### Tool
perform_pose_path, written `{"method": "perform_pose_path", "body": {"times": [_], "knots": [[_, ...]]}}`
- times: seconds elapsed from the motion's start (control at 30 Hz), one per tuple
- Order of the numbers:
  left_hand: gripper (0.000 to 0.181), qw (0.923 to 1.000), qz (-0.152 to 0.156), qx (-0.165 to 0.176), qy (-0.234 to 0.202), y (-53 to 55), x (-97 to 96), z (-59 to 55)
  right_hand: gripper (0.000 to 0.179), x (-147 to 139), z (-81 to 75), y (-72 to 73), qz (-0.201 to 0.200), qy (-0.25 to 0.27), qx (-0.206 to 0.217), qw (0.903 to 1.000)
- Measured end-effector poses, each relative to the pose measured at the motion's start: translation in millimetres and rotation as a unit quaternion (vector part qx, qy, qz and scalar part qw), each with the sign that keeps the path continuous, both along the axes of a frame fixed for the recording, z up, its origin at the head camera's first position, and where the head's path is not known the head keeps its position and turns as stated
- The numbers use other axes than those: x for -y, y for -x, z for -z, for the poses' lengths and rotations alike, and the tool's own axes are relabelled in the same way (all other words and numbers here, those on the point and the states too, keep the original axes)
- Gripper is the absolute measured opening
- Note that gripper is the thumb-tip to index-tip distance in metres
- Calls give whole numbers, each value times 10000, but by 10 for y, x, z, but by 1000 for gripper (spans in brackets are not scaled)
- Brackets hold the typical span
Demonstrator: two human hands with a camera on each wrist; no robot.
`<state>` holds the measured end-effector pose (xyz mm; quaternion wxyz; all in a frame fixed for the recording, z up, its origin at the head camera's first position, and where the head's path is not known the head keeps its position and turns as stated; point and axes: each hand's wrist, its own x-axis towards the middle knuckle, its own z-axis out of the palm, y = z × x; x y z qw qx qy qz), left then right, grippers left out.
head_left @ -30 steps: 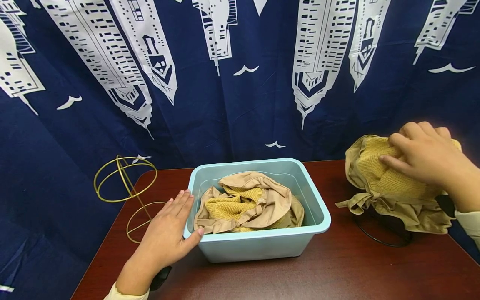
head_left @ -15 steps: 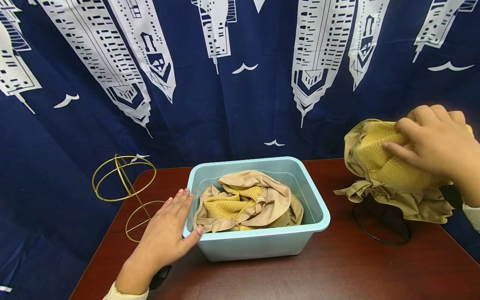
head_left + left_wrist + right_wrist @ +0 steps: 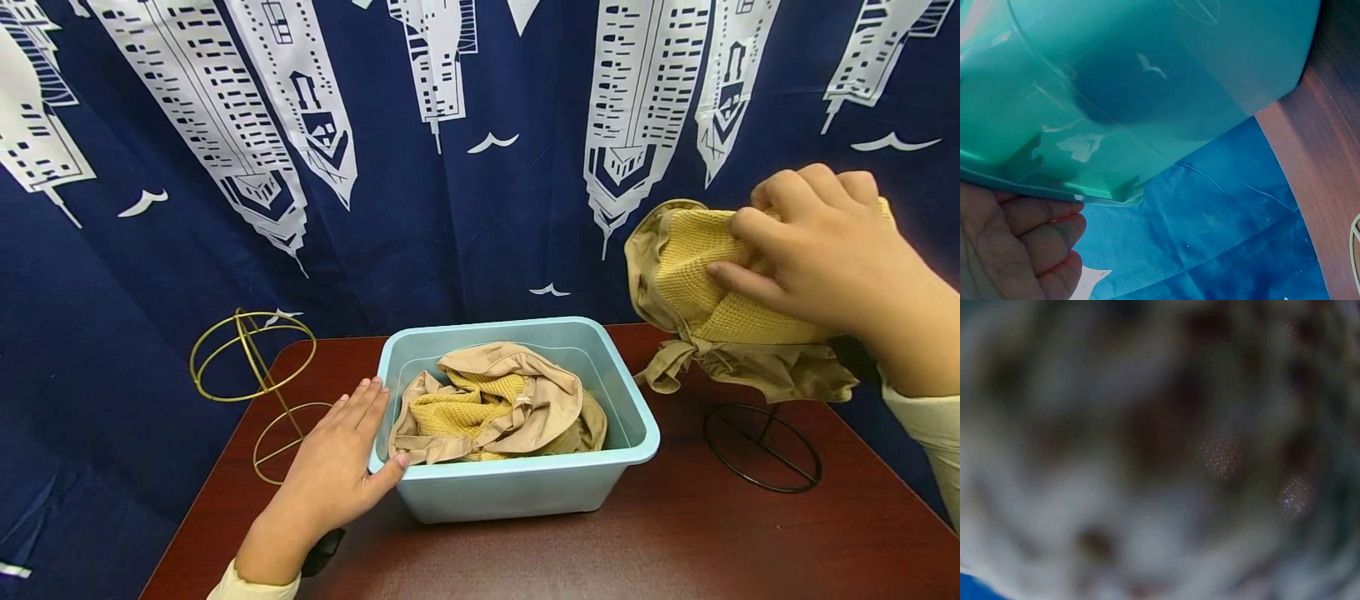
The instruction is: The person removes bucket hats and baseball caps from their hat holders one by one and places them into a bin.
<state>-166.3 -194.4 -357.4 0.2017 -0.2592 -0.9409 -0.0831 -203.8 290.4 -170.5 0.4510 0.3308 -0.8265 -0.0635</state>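
My right hand (image 3: 825, 242) grips the crown of a sun hat (image 3: 693, 267) with a yellow woven top, a tan brim and a tied bow. The hat hangs above the black wire hat stand (image 3: 761, 450), covering its upper part. My left hand (image 3: 330, 467) rests with straight fingers along the left rim of a light blue plastic basin (image 3: 525, 492); its fingers (image 3: 1047, 237) show beside the rim in the left wrist view. More tan and yellow hat fabric (image 3: 495, 404) lies crumpled inside the basin. Blurred fabric fills the right wrist view.
A gold wire hat stand (image 3: 262, 379) stands at the left of the reddish-brown table (image 3: 675, 542), behind my left hand. A dark blue curtain (image 3: 510, 225) with white building prints hangs right behind the table.
My right hand has raised the hat and brought it leftward, so more of the black stand's base shows. My left hand stays on the basin rim.
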Motion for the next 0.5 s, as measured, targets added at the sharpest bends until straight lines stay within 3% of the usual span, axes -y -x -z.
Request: {"method": "perform_pose_path", "body": {"times": [0.2, 0.5], "knots": [[80, 9999, 38, -120, -20, 15, 5, 13, 58, 382, -92, 88, -499, -213, -422, 9976], [79, 9997, 57, -206, -65, 21, 13, 23, 44, 970, -99, 370, -1246, -462, -921, 9868]]}}
